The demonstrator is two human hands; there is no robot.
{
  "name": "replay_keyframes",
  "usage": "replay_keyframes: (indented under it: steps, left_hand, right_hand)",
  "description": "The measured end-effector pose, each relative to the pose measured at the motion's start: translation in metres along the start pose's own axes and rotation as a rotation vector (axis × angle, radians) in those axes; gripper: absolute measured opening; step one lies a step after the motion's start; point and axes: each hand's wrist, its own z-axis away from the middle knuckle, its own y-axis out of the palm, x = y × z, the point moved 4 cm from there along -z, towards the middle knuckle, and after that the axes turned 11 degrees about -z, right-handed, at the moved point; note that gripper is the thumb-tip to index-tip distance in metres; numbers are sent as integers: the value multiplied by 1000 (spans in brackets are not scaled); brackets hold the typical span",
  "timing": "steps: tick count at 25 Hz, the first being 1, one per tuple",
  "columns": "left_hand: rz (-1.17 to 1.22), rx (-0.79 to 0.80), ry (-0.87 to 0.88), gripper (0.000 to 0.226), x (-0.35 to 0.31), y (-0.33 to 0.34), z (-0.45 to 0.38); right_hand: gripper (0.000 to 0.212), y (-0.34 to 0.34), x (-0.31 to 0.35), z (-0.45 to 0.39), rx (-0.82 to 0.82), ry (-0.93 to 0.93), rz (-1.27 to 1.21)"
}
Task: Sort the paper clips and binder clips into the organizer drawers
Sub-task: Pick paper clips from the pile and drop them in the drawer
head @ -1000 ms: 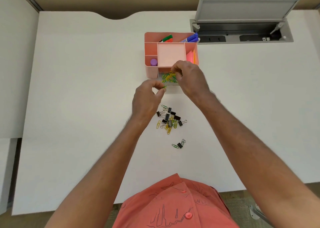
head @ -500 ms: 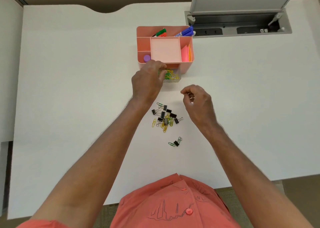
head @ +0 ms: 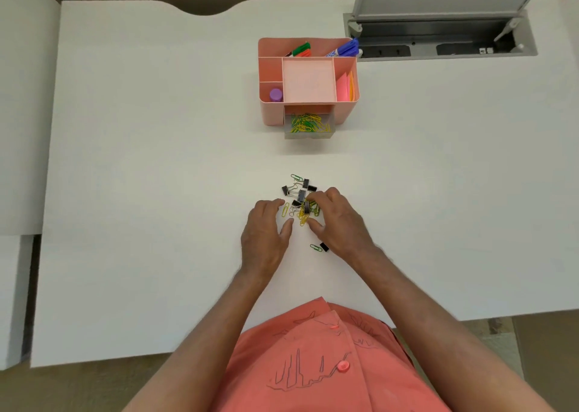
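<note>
A mixed pile of black binder clips [head: 301, 195] and yellow and green paper clips [head: 303, 219] lies on the white desk. My left hand [head: 266, 233] rests flat just left of the pile, fingers apart, holding nothing. My right hand [head: 340, 223] is over the pile's right side, fingertips touching clips; whether it grips one is hidden. A green paper clip [head: 315, 248] and a black binder clip [head: 324, 247] lie apart, near my right wrist. The pink organizer [head: 271, 111] stands farther back, its clear drawer [head: 310, 134] pulled out with several yellow and green paper clips inside.
The organizer's top holds markers [head: 343, 47], a purple cap [head: 276, 94] and sticky notes [head: 344, 86]. An open grey cable hatch [head: 438, 23] sits at the back right of the desk [head: 156, 161]. The desk's near edge runs just in front of my shirt.
Both hands have come back from the drawer to the pile: the left hand left the drawer front, the right hand dropped onto the clips. The camera view also shifted.
</note>
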Motion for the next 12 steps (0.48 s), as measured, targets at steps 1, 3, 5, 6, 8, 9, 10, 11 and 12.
replay_keyframes:
  steps: [1,3,5,6,8,9,10,11,12]
  left_hand:
    - [-19,9,14,40,-1,3,1]
    - [-66,19,28,37,-6,5,-3]
    - [-109,38,22,28,-9,3,-9]
    - [-125,54,13,22,-10,2,-12]
    - [-155,83,-1,12,-11,1,-16]
    - [-168,92,-1,9,-11,0,-17]
    - [-178,100,3,7,-11,0,-17]
    - [-182,104,6,6,-12,0,-17]
    - [-177,106,9,5,-12,1,-16]
  right_hand:
    - [39,2,1,0,-3,-10,-3]
    - [34,2,1,0,-13,-25,-13]
    - [31,-2,-1,3,-41,-21,-24]
    - [29,-6,-3,4,-66,-5,-37]
    - [28,-15,-12,8,-138,57,-78]
    - [28,-19,-19,11,-179,100,-98]
    - [29,-24,-27,14,-216,144,-114]
    - [29,-27,-35,17,-244,187,-124]
    - [29,-29,-42,19,-258,226,-130]
